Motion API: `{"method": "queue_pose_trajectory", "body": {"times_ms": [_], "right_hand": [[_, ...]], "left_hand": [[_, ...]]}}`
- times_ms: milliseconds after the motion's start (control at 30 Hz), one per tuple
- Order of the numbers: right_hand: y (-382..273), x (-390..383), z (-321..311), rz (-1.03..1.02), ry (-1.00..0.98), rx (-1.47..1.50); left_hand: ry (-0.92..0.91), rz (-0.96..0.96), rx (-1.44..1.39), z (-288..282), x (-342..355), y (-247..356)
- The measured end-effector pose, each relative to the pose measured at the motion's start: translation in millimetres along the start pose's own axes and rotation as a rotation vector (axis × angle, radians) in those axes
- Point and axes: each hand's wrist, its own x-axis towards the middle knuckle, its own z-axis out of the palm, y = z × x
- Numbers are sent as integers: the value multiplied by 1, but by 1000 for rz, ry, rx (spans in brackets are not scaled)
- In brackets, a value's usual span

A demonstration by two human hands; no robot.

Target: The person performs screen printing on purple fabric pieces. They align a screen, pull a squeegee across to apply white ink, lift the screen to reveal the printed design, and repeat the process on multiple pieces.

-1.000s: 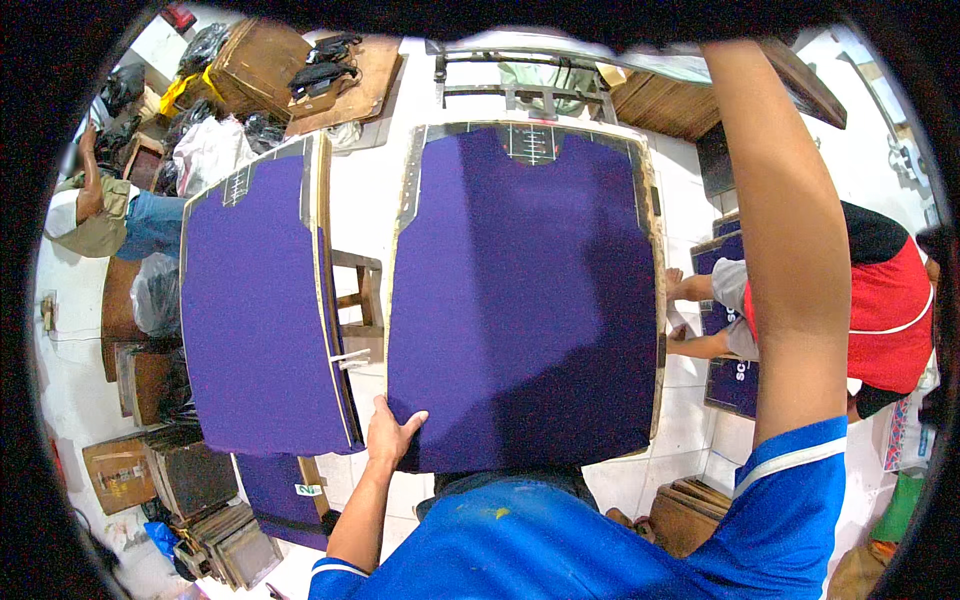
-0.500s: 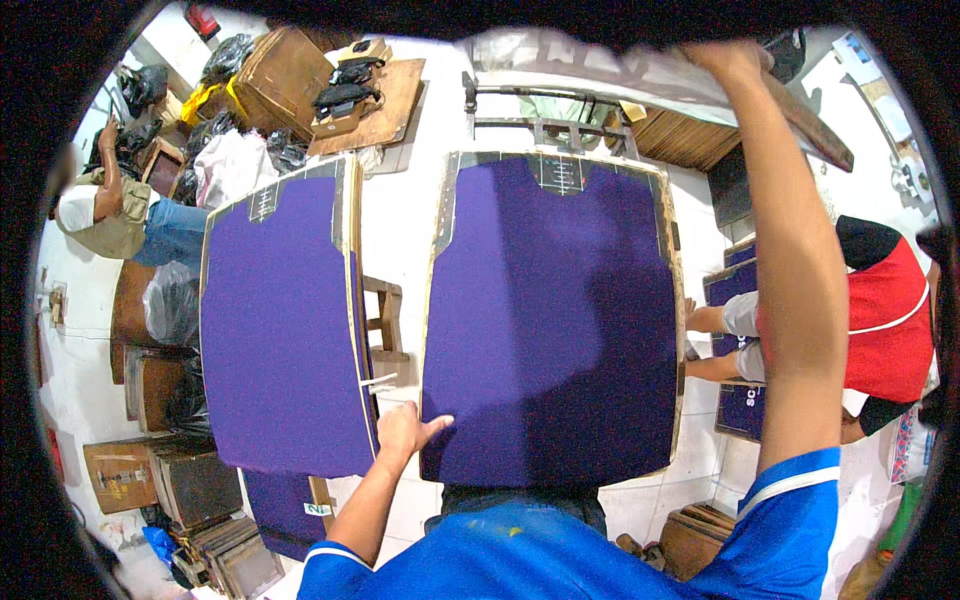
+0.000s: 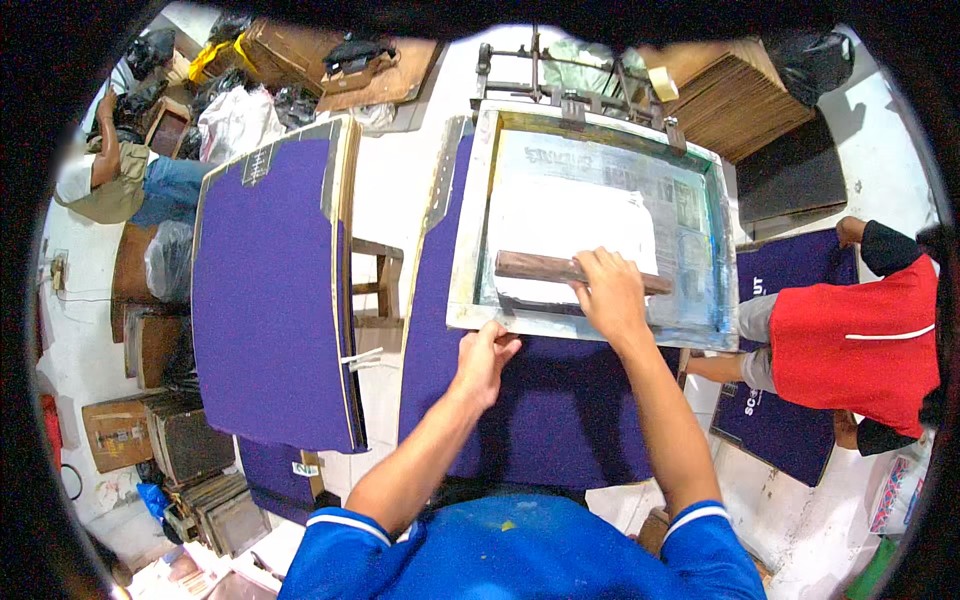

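A screen-printing frame point(image 3: 466, 255) lies over the far part of the purple fabric point(image 3: 570, 420), which is stretched on a board in front of me. White ink or a white patch point(image 3: 570, 215) covers the middle of its mesh. My right hand point(image 3: 612, 292) is closed on the brown wooden handle of a squeegee point(image 3: 535, 266), which lies crosswise inside the frame. At the frame's near left corner, my left hand point(image 3: 483, 365) pinches the near edge. The squeegee's blade is mostly hidden from above.
Another board with purple fabric point(image 3: 270, 300) stands to the left, beside a wooden stool point(image 3: 375, 285). At right, a person in a red shirt point(image 3: 850, 330) leans over more purple fabric point(image 3: 795, 420). A second person point(image 3: 120, 185) is at far left. Stacked boards point(image 3: 735, 95) stand behind the frame's hinges.
The raised screen frame has come down onto the purple fabric. My right hand has moved from its far edge to the squeegee; my left has moved from the board's edge to the frame's near edge.
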Motion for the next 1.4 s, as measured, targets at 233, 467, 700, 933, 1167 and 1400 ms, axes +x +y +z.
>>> {"method": "queue_pose_trajectory", "body": {"times_ms": [233,467,700,933,1167,1400], "right_hand": [[33,-4,43,-61,-185,84],[58,52,66,-119,-32,71],[116,178,64,-80,-183,66],[47,58,70,-67,78,43],[100,141,79,-138,72,-27],[38,10,58,-70,-46,45]], "left_hand": [[41,-25,393,-80,68,-32],[358,769,1286,-69,53,-17],[268,656,1584,-42,65,-17],[241,711,1539,-44,65,-15],[239,713,1553,-44,66,-16],[236,702,1554,-44,65,-16]]}}
